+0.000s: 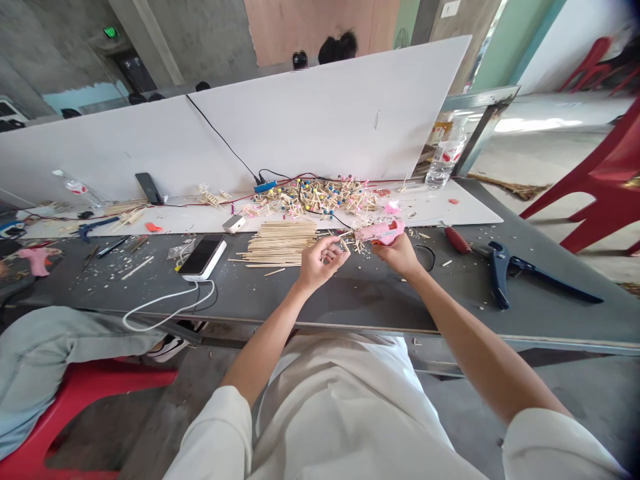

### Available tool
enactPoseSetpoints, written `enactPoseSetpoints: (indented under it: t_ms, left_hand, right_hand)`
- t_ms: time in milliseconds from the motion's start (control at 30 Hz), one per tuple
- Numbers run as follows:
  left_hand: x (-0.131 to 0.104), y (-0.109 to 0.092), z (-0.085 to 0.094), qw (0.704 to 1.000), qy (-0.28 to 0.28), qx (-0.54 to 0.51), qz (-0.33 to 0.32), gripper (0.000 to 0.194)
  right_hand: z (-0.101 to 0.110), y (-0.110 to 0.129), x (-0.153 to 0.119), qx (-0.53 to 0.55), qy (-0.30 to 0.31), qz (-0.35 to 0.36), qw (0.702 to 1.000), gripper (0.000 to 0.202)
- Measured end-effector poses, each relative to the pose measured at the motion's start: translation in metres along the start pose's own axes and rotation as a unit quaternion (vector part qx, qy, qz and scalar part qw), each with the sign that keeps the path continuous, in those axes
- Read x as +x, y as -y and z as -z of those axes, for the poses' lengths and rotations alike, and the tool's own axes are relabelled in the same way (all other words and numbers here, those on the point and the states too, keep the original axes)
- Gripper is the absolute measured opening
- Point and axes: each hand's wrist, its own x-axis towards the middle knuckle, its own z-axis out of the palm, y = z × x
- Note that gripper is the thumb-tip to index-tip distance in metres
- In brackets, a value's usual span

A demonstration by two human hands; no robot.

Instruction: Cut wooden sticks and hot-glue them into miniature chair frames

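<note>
My right hand (396, 253) is wrapped round the handle of a pink hot glue gun (381, 231), whose nozzle points left. Just left of that nozzle, my left hand (323, 261) is closed, with thumb and fingers pinching a short wooden stick (346, 245). How the stick meets the nozzle is too small to make out. Beside my left hand lies a flat stack of long thin wooden sticks (280, 243). Behind both hands spreads a heap of short stick pieces with coloured balls (320, 197) on their ends.
On the right lie a blue pipe cutter (500, 273) and a red-handled tool (457, 240). A water bottle (445, 160) stands behind them. Left of the sticks, a phone on a white power bank (203, 257) trails a white cable (150, 327). A white panel (320, 113) rises behind. Another person's leg (75, 340) is at left.
</note>
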Motion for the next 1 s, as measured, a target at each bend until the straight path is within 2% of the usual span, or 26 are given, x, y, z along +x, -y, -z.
enactPoseSetpoints:
  t_ms: [667, 1000]
  left_hand:
    - [-0.0007, 0.0017, 0.0005, 1.0, 0.001, -0.005, -0.003, 0.039]
    - [-0.0005, 0.0026, -0.0001, 1.0, -0.007, 0.008, 0.001, 0.041]
  right_hand:
    - [-0.0006, 0.0036, -0.0015, 0.002, -0.012, -0.002, 1.0, 0.023]
    - [0.0011, 0.0074, -0.0011, 0.028, -0.076, 0.004, 0.997, 0.034]
